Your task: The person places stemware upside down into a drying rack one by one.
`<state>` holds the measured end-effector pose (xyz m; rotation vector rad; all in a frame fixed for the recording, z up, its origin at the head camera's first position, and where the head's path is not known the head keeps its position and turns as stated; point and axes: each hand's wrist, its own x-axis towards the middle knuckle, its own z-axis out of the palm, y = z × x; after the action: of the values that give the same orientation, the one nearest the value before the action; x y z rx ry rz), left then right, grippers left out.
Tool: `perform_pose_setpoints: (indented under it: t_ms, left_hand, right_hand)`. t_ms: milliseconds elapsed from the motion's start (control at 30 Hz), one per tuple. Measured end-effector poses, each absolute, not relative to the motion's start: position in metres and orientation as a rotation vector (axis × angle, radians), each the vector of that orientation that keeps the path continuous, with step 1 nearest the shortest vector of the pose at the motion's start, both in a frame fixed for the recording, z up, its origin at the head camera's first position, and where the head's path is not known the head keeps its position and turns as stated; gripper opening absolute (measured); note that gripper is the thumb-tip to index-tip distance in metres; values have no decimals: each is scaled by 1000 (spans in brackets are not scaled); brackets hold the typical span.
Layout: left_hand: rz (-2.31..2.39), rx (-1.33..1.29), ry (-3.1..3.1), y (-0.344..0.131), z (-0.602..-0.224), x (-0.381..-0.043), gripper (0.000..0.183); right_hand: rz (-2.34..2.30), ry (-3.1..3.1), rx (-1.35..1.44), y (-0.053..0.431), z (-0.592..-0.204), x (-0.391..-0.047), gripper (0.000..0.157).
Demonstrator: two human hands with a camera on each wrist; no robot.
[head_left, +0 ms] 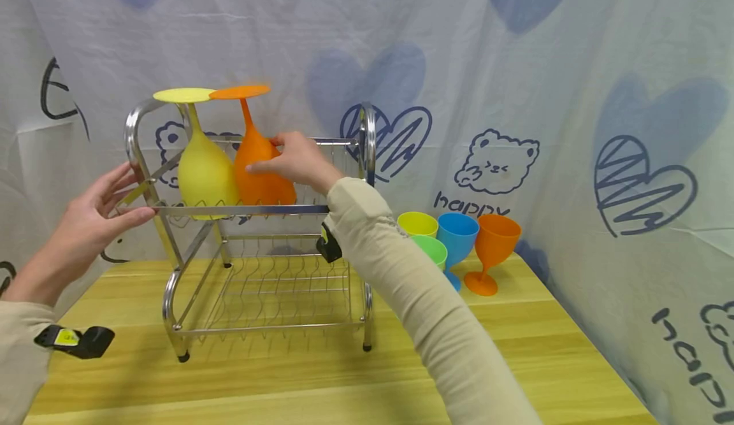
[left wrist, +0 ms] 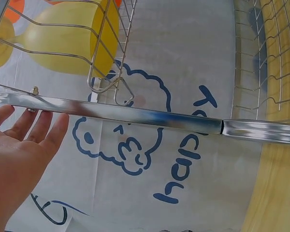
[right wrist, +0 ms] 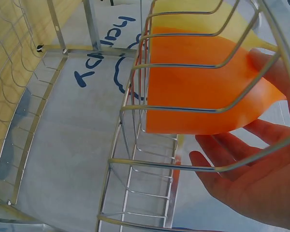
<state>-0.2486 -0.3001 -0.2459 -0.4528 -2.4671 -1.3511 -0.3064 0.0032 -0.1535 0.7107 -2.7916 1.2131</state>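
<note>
Two plastic goblets stand upside down on the upper tier of a chrome dish rack [head_left: 258, 210]. One is a yellow goblet [head_left: 206, 173]; close on its right is an orange goblet [head_left: 265, 180], their bases overlapping in the head view. My right hand [head_left: 298, 160] holds the orange goblet's bowl between thumb and fingers. In the right wrist view, the orange goblet [right wrist: 198, 89] lies behind the rack wires, with several fingertips spread beside it. My left hand [head_left: 94, 215] touches the rack's left side, its fairly straight fingers [left wrist: 55, 128] against the flat metal rail [left wrist: 135, 113].
Right of the rack stand several upright goblets: a yellow one [head_left: 417, 223], a green one [head_left: 431, 248], a blue one [head_left: 457, 237] and an orange one [head_left: 497, 240]. The rack's lower wire tier [head_left: 281, 285] sits above the wooden table [head_left: 487, 361]. A patterned curtain [head_left: 573, 106] hangs behind.
</note>
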Motion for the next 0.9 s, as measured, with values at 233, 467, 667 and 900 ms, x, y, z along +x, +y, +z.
perform_pose_setpoints:
  t_ms: [233, 467, 667, 900]
  left_hand:
    - [-1346, -448, -2471, -301, -246, -248, 78]
    - [-1335, -448, -2469, -301, -247, -248, 77]
    - [-1333, -441, -2478, -301, -246, -248, 77]
    - [-1348, -466, -2482, -301, -249, -247, 76]
  right_hand:
    - [1214, -2822, 663, -1, -155, -307, 59]
    - [1163, -2867, 676, -2, -156, -307, 63]
    - [1120, -2887, 677, 0, -156, -307, 67]
    - [1127, -2983, 700, 8, -145, -304, 80]
